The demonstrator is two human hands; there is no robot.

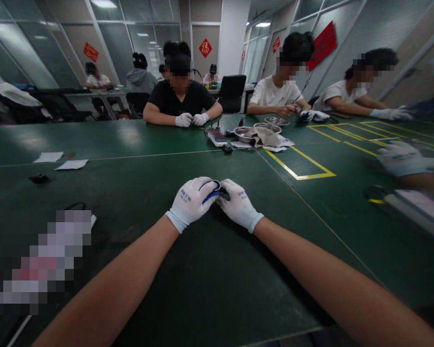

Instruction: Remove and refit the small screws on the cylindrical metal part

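Both my hands wear white knit gloves with blue lettering on the backs and meet above the green table (217,279). Fingers of my left hand (191,201) curl around a small dark object with a silvery ring-like rim (216,184). From the other side, my right hand (239,205) pinches the same object, its fingertips almost touching those of the left. The gloves cover most of it, so its exact kind is hidden. Blue palm coating shows at the left fingers.
Metal bowls (244,134), a grey-brown cloth (265,137) and papers lie ahead. Yellow tape (316,177) marks the table to the right. A co-worker's gloved hand (401,158) is blurred at far right. A blurred-out long item (52,250) and a small dark object (38,179) lie left.
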